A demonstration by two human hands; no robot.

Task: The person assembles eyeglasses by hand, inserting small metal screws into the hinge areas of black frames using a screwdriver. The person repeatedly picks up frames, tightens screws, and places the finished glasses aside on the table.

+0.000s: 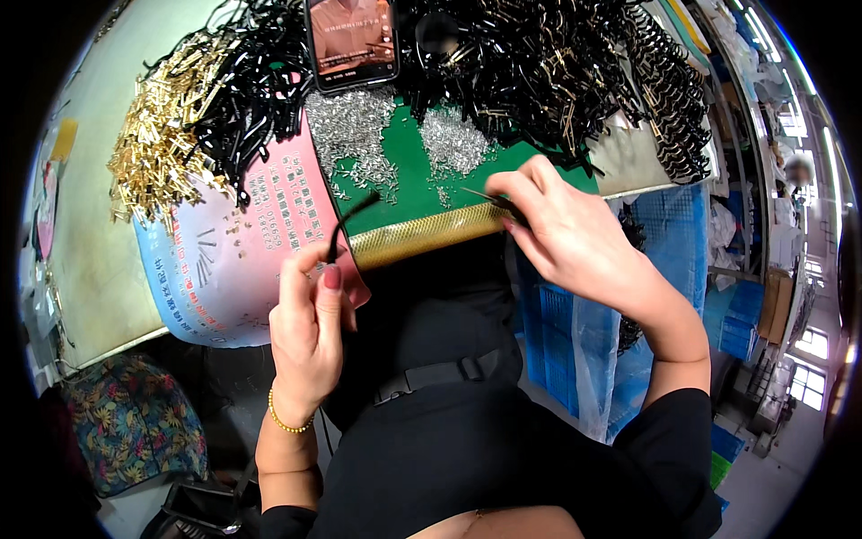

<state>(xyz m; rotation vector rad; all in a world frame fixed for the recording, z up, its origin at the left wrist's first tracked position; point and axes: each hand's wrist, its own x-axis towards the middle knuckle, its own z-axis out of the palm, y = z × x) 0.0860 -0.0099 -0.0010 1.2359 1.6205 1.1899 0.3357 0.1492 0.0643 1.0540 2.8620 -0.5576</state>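
Observation:
My left hand [307,328] pinches a thin, curved black eyeglass temple [356,214] between thumb and forefinger, its free end pointing up and to the right. Over to the right, my right hand [561,220] is closed around a thin, pointed metal tool [479,193] that resembles tweezers; most of it is hidden by the fingers. Both hands are just above the table's near edge, apart from each other. Tiny silver metal parts [355,135] lie heaped on the green mat [404,162] beyond them, with a second small heap [456,139] to the right.
Heaped black temples [539,63] fill the far side; gold-coloured pieces [171,126] lie at the left. A phone [353,40] stands among them. A gold textured roll [431,236] lines the near edge beside a pink and blue printed sheet [224,269]. Blue crates [557,346] stand at the right.

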